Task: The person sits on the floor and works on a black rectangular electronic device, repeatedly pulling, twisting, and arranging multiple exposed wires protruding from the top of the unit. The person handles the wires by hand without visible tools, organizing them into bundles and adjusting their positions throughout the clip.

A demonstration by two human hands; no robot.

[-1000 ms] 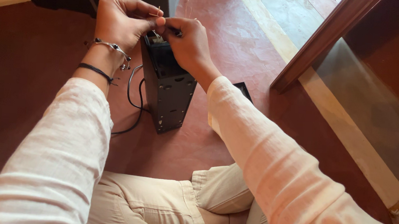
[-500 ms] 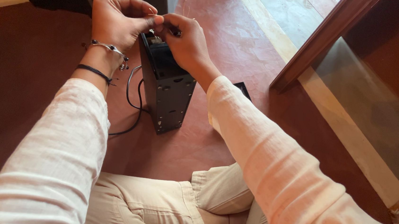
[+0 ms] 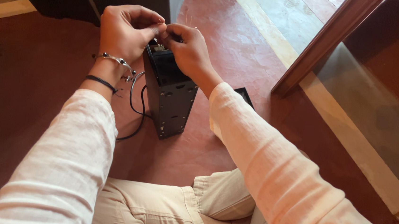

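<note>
Left hand (image 3: 122,32) and right hand (image 3: 190,49) pinching a small part, not identifiable, atop upright black box (image 3: 168,93) on floor (image 3: 241,58). Fingers narrow. Black cable (image 3: 133,107) trailing loose; work judged unfinished.

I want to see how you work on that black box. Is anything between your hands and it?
Nothing visible: the left hand and right hand already meet at the top of the upright black box.

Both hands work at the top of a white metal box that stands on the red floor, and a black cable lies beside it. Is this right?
Not quite: the head view shows the metal box is black, not white. The rest holds: the left hand and right hand meet at its top, it stands on the red floor, and a black cable lies beside it.
</note>
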